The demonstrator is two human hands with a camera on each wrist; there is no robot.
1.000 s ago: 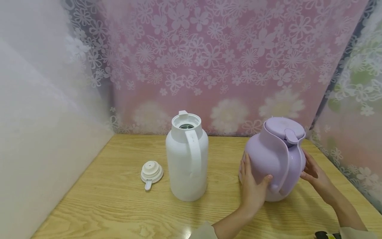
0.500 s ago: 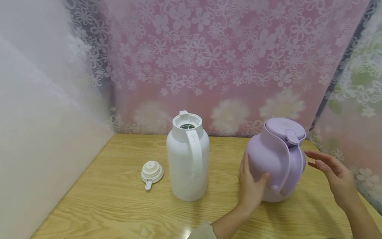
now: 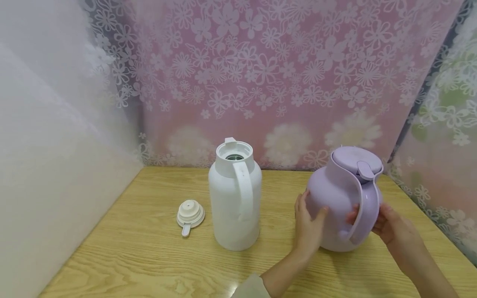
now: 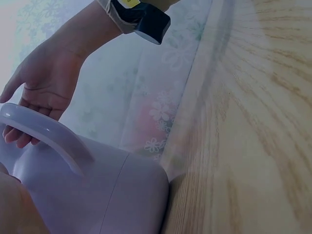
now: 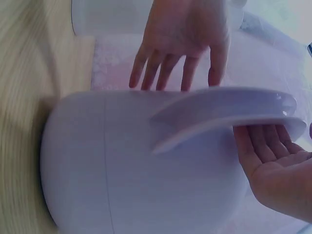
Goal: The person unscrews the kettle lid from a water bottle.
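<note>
A lilac thermos jug (image 3: 331, 192) with its lid on stands at the right of the table, its handle (image 3: 363, 215) facing the person. My left hand (image 3: 309, 229) rests against the jug's left side, fingers extended and thumb apart. From the right, my right hand (image 3: 400, 238) has its fingers through the gap behind the handle. The right wrist view shows those fingers (image 5: 263, 144) only slightly bent, the handle lying over them. In the left wrist view the right thumb (image 4: 10, 87) stands away from the handle. The far side of the jug is hidden.
A white thermos jug (image 3: 234, 203) stands at mid-table, its mouth uncovered. Left of it lies a white stopper (image 3: 190, 214) with a small tab. Flowered curtains (image 3: 261, 82) hang behind and on the right of the wooden table (image 3: 149, 256); a pale wall (image 3: 56, 165) is at left.
My right hand drew back from the lilac jug's side, then came in again with its fingers behind the handle. The left hand slid slightly left and down along the jug, which stays in place.
</note>
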